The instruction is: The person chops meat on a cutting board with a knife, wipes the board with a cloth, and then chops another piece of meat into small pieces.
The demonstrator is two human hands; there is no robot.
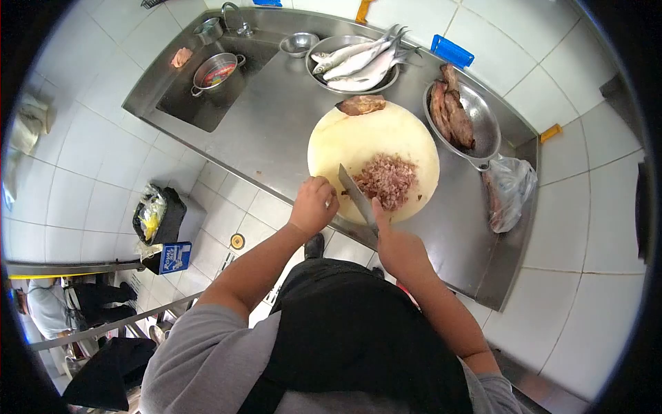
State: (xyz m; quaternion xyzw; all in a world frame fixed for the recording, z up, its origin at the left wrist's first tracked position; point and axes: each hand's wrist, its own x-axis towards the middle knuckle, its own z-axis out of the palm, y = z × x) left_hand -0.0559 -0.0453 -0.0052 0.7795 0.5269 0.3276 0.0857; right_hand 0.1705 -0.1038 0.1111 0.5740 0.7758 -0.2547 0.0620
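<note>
Tiled wall point(572, 207), steel desk point(262, 124). Round board point(345, 138) by near edge; chopped meat point(387, 181) on it, likely soft, clingy: scoop from beneath. Knife point(355, 193): likely stiff; right hand point(400, 250) closed round handle. Left hand point(314, 205) curled, contents unclear.

A working kitchen is shown, its walls covered in white tiles. A steel counter point(269, 131) is fitted with a sink point(176, 109) and tap point(243, 29), and whole fish point(362, 63) are held in a metal bowl point(389, 81).
</note>
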